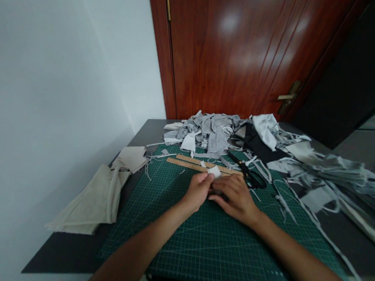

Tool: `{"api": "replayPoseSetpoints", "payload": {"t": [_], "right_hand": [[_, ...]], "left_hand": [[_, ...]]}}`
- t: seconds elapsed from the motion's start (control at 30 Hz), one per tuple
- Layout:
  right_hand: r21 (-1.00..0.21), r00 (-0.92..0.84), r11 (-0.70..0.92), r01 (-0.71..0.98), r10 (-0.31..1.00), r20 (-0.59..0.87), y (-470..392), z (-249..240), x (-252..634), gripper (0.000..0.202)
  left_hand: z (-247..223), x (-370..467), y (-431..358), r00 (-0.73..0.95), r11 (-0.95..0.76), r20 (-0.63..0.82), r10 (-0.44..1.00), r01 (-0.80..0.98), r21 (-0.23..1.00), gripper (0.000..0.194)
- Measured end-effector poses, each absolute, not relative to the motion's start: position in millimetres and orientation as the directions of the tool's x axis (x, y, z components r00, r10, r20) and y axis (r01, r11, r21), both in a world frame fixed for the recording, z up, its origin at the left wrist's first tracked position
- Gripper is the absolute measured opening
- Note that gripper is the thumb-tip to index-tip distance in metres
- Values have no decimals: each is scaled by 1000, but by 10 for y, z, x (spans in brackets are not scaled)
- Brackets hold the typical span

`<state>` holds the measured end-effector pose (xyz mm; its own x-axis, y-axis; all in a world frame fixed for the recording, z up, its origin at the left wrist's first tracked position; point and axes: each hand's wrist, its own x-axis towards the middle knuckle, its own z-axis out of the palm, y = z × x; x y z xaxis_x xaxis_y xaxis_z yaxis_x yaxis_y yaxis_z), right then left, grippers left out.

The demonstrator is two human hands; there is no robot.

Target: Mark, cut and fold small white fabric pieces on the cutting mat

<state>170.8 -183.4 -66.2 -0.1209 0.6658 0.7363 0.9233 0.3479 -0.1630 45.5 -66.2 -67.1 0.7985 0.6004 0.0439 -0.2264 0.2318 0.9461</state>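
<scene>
A small white fabric piece is held between my two hands, just above the green cutting mat. My left hand pinches its left edge between thumb and fingers. My right hand is closed at its lower edge, fingers bent together; part of the grip is hidden behind them. Just beyond the hands, two wooden rulers lie slantwise on the mat. Black-handled scissors rest to the right of my right hand, blades pointing away to the left.
A heap of grey and white fabric scraps lies at the back by a wooden door. Cream cloth sits on the left of the dark table. Long grey strips and black cloth lie right. A white wall borders the left.
</scene>
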Motion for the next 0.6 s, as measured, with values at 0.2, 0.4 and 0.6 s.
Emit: {"api": "replayPoseSetpoints", "payload": {"t": [0.2,0.4,0.6], "right_hand": [[-438,228,285,852,551,803,-1788,-849,1599,40],[-655,404,269,706,607,685,-1650,-1069,1649,50],[-686,398,275,673,647,650,-1565,-976,1701,29]], "left_hand": [[-674,450,-420,734,-265,269,623,-126,956,43],[-627,376,-316,852,-394,249,461,-55,917,28],[-648,377,-300,844,-486,289,452,-39,873,29]]}}
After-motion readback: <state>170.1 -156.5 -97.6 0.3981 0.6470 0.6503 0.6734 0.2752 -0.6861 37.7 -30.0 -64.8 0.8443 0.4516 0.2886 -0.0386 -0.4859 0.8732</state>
